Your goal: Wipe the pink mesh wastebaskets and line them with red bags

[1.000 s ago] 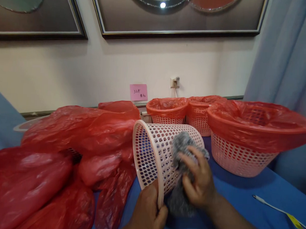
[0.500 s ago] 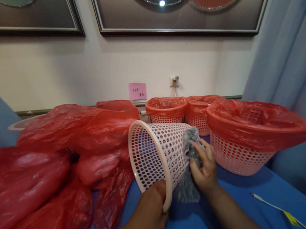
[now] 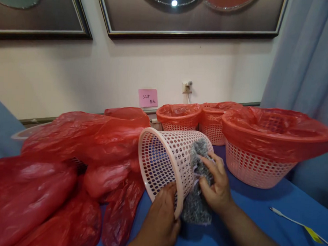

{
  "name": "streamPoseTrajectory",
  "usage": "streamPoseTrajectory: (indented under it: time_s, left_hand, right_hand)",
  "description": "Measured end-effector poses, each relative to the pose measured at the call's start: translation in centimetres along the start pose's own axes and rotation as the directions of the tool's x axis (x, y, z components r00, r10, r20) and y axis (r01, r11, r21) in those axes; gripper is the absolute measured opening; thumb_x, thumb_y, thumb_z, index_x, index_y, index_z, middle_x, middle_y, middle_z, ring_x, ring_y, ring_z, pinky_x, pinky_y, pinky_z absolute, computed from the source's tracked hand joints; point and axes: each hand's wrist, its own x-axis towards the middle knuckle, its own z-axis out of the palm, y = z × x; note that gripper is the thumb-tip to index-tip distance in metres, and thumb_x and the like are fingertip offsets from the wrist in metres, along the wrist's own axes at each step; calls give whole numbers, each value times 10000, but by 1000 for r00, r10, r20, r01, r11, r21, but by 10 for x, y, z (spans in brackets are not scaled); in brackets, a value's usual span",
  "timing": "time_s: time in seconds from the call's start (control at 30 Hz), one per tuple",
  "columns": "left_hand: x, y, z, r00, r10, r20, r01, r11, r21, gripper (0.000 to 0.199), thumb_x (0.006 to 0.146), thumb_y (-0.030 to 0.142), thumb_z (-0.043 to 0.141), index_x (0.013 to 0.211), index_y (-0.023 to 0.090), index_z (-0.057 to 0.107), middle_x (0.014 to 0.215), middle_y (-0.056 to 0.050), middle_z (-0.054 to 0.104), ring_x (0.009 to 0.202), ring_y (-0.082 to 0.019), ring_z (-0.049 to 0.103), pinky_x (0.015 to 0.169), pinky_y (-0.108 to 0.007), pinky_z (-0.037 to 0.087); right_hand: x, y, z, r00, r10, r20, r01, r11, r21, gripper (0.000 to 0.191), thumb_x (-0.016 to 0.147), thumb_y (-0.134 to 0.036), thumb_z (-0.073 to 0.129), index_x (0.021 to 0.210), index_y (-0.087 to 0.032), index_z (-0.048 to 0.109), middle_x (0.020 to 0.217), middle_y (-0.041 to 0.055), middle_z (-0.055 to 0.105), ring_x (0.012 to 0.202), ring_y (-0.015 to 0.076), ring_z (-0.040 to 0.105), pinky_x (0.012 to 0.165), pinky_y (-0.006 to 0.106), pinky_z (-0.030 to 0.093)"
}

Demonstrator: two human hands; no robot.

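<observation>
A pale pink perforated plastic wastebasket (image 3: 176, 145) lies tilted on its side, its open mouth facing left and toward me. My left hand (image 3: 161, 214) grips the rim at the lower front, fingers inside and thumb outside. A grey speckled cloth (image 3: 196, 209) is pressed against the outer wall by my right hand (image 3: 217, 181), whose fingers are bent over it. The cloth's lower part hangs down beside the basket. The far base of the basket is partly hidden behind the cloth and hand.
Red plastic bags (image 3: 97, 141) cover the left side of the blue table (image 3: 246, 222). A large bag-lined basket (image 3: 258, 164) stands at right, with smaller lined baskets (image 3: 179, 118) behind. A white cable (image 3: 293, 219) with a yellow tag lies at the right front.
My right hand and the cloth have slid a little left along the basket wall, toward the rim. The left hand has shifted its hold and its fingers now reach further inside the rim.
</observation>
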Motion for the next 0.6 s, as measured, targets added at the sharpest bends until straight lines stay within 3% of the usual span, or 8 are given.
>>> streamPoseTrajectory:
  time_s: [0.1,0.23,0.3,0.43,0.6]
  left_hand:
    - [-9,-6,4,987,115,-115,-132,980,-147,822,918,232,618,1657,256,260,1635,-159,463,1491,-372,471,1242,-565,392]
    - [-15,-10,2,977,73,-198,-154,890,-430,701,999,437,575,1632,252,335,1605,-142,512,1446,-375,531,1202,-539,450]
    - [-14,-9,-4,974,46,-221,-150,863,-483,697,1000,492,576,1615,236,372,1581,-150,536,1425,-378,549,1191,-538,460]
    - [-8,0,-18,963,121,-241,-203,912,-356,603,1012,434,570,1573,257,436,1489,-131,621,1328,-334,627,1143,-494,509]
    - [1,19,-26,976,216,-4,-214,964,-161,486,982,300,593,1465,262,551,1378,-113,702,1191,-293,697,1067,-419,559]
  right_hand:
    - [-9,-26,-3,981,-147,127,141,989,50,614,822,-88,525,1416,-235,580,1539,128,458,1402,312,532,1098,507,538]
    - [-11,-42,-12,938,-295,185,277,954,115,617,777,-90,517,1376,-213,599,1498,129,474,1317,294,588,1019,448,585]
    - [-11,-43,-14,909,-364,202,335,928,164,623,756,-101,509,1362,-208,604,1469,126,482,1250,274,617,949,411,607]
    - [-14,-45,-14,888,-426,174,388,897,212,628,736,-130,499,1350,-206,605,1467,117,467,1203,261,624,881,386,615]
    - [-22,-51,-13,896,-433,93,418,897,146,581,752,-148,522,1313,-252,632,1515,83,457,1215,266,615,866,385,612]
